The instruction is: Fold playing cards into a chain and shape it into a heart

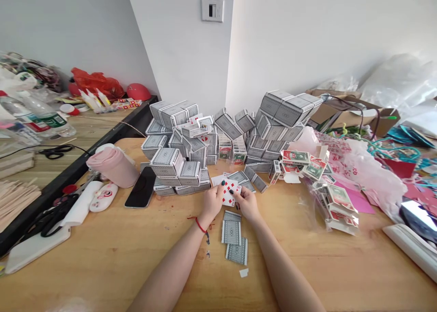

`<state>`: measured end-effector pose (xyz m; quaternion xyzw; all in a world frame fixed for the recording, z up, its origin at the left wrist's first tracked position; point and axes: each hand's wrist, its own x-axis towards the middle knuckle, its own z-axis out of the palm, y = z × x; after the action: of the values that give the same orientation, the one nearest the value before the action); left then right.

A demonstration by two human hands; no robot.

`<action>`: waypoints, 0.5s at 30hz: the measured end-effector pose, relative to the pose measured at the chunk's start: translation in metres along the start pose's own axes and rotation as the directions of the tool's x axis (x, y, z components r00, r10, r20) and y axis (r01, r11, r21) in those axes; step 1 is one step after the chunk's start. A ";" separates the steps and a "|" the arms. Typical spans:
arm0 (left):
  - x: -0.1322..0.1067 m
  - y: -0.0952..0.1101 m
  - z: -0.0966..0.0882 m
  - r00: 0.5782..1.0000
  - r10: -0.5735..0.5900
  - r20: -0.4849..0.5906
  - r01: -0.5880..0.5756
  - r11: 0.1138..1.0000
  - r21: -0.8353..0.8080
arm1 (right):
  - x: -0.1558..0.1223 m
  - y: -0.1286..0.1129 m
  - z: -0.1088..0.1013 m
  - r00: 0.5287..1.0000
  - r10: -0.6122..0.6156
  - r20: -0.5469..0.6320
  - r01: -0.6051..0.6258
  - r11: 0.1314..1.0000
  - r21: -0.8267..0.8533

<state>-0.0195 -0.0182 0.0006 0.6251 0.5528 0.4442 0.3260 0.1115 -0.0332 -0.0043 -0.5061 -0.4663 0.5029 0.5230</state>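
Observation:
Both hands meet over the middle of the table, pinching playing cards (226, 196) that face me with red diamonds. My left hand (214, 199) has its thumb across the left part of the cards. My right hand (247, 203) grips their right side, where a red 8 shows. Below the hands, folded grey-backed cards (231, 230) lie on the wood, overlapping another folded card (236, 252). Just beyond the hands rest more grey-backed cards (241, 179). Behind them stand stacked blocks made of folded cards, a left stack (167, 162) and a right stack (273, 132).
Left of the stacks lie a black phone (139, 188), a pink roll (114, 165) and black scissors (58, 212). Opened card boxes (316, 168) and crumpled plastic (368, 171) are at right. A white scrap (243, 273) lies near the front. A wall rises behind.

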 end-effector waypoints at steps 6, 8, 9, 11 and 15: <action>0.000 0.004 -0.003 0.994 0.055 0.098 -0.040 0.988 -0.147 | 0.004 0.002 -0.007 0.999 0.013 -0.030 -0.014 0.998 -0.053; 0.000 0.004 -0.004 0.995 0.055 0.081 -0.044 0.991 -0.127 | 0.004 0.001 -0.008 0.999 0.000 -0.038 -0.002 0.998 -0.057; 0.001 0.004 -0.004 0.996 0.053 0.069 -0.045 0.992 -0.115 | 0.004 0.001 -0.008 0.999 -0.005 -0.032 0.003 0.999 -0.047; 0.002 0.003 -0.004 0.998 0.042 0.048 -0.037 0.994 -0.098 | 0.004 0.000 -0.009 1.000 0.001 0.012 -0.001 1.000 -0.014; 0.003 0.002 -0.004 1.000 0.016 0.010 -0.015 0.996 -0.092 | 0.005 -0.003 -0.013 0.991 0.040 0.125 -0.043 0.999 0.021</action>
<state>-0.0220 -0.0159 0.0049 0.6160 0.5252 0.4684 0.3540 0.1247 -0.0288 -0.0018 -0.4771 -0.4813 0.5496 0.4885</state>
